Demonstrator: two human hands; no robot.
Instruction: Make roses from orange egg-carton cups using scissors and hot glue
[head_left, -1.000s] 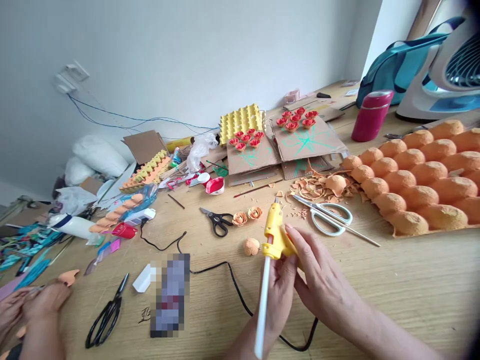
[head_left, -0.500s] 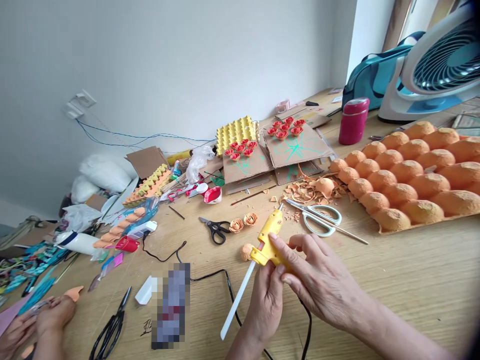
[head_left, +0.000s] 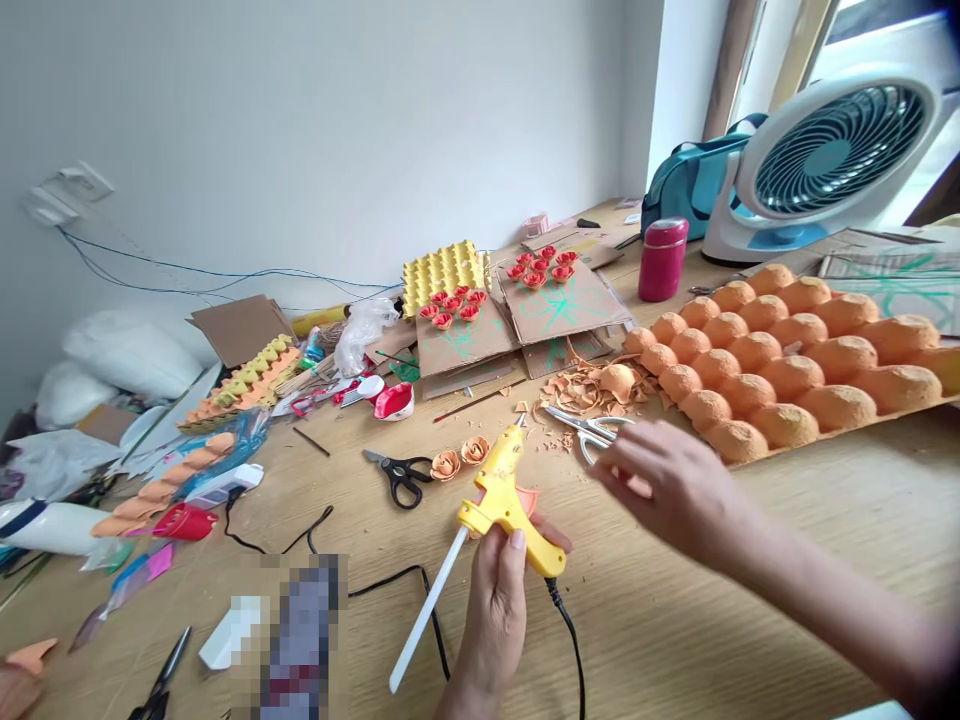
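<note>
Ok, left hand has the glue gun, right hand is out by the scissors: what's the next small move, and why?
Probably lower the right hand onto the scissors whose blades show beside its fingers: it hovers open and holds nothing, while the left hand alone grips the yellow glue gun.

Pixel-blurred patch [head_left: 300,635], white scissors [head_left: 574,422] half hidden

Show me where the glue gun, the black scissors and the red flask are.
glue gun [head_left: 504,487], head view, yellow body.
black scissors [head_left: 394,469], head view, at the pivot.
red flask [head_left: 663,265], head view, its side.
</note>
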